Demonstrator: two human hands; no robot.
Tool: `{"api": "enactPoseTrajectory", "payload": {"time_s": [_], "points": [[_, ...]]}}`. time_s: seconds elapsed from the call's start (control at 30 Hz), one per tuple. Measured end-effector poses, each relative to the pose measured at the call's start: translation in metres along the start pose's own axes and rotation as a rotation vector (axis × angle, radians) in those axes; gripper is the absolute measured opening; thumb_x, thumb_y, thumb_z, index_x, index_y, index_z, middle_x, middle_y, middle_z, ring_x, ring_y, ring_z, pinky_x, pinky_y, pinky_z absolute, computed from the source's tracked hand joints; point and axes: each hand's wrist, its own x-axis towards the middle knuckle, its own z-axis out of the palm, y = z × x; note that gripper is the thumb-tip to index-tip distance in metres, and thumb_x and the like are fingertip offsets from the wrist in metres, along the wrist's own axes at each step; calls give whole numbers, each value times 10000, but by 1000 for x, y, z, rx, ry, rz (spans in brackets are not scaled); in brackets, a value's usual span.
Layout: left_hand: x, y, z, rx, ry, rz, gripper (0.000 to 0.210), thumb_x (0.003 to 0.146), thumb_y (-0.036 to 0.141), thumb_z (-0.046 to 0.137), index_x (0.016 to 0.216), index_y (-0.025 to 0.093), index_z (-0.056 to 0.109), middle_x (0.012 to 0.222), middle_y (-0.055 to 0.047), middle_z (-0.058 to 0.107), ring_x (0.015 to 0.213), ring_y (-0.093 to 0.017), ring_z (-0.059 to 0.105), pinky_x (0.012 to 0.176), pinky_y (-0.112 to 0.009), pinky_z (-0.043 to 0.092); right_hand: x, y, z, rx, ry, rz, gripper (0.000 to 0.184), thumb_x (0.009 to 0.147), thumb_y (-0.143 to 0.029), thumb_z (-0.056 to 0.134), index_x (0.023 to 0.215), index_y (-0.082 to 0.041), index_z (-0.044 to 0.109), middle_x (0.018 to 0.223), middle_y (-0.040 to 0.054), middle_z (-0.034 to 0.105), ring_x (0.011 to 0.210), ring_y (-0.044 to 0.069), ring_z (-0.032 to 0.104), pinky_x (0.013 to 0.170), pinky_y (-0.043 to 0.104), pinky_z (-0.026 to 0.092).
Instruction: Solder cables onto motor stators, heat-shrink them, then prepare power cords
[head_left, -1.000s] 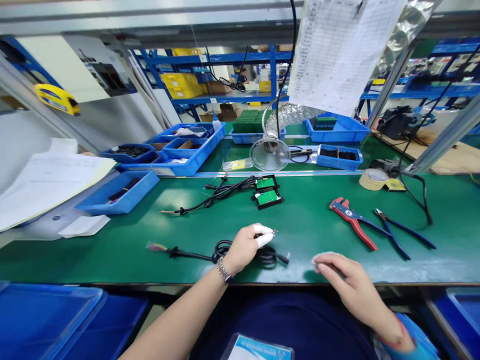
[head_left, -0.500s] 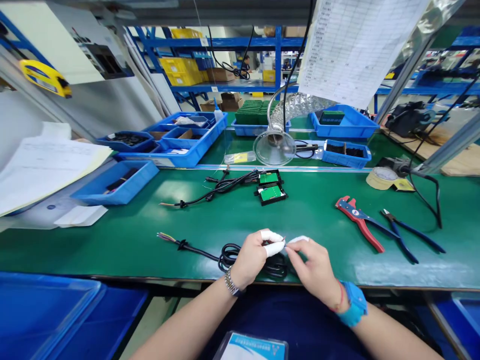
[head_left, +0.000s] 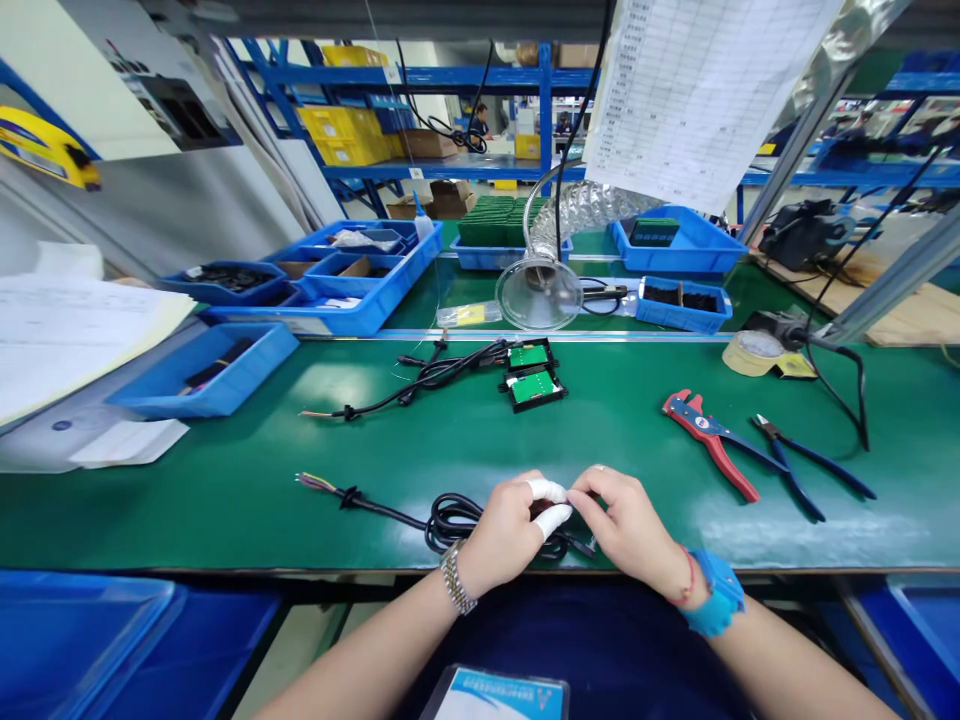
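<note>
My left hand [head_left: 511, 525], with white finger cots on thumb and forefinger, is closed in a pinch on something small; a bit of dark reddish brown shows between the fingers. Its fingertips meet those of my right hand [head_left: 626, 515], also pinched, and what lies between them is too small to name. Under and beside my left hand lies a coiled black cable [head_left: 450, 520]. Its stripped end with coloured wires [head_left: 315, 483] points left, past a black grommet [head_left: 349, 497]. A short dark end with a metallic tip [head_left: 583, 546] sticks out below my right fingers.
Red-handled wire strippers [head_left: 712, 440] and blue-handled cutters [head_left: 810, 465] lie to the right. Ahead are two black housings with green circuit boards [head_left: 534, 387] and more black cables [head_left: 442, 375]. A fume-extractor hood [head_left: 540, 295], tape roll [head_left: 754, 350] and blue bins [head_left: 375, 305] stand behind.
The view has shifted slightly. My right fingers have curled in closer to the left fingertips, and a metallic-tipped end now shows below the right hand.
</note>
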Motion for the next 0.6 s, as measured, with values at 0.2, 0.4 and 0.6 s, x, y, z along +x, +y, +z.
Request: {"api": "enactPoseTrajectory", "payload": {"time_s": [0.2, 0.4, 0.6], "points": [[-2, -4, 0, 87, 29, 45, 180, 819, 221, 510, 867, 179, 678, 746, -32, 613, 689, -148, 543, 651, -253, 410, 3, 12, -7, 154, 299, 130, 199, 840, -267, 468, 683, -173, 545, 640, 3, 567, 618, 117, 511, 594, 233, 408], [1, -6, -5, -10, 22, -10, 174, 813, 251, 524, 839, 185, 683, 752, -26, 630, 693, -151, 560, 657, -253, 423, -10, 20, -11, 117, 81, 49, 139, 830, -276, 506, 891, -188, 596, 822, 37, 633, 745, 146, 566, 700, 269, 452], [2, -4, -5, -41, 45, -35, 124, 775, 215, 576, 834, 173, 676, 776, -35, 637, 722, -154, 578, 683, -255, 437, -18, 18, 5, 94, 41, -2, 130, 830, -256, 512, 867, -195, 621, 778, 37, 626, 736, 153, 558, 695, 282, 444]]}}
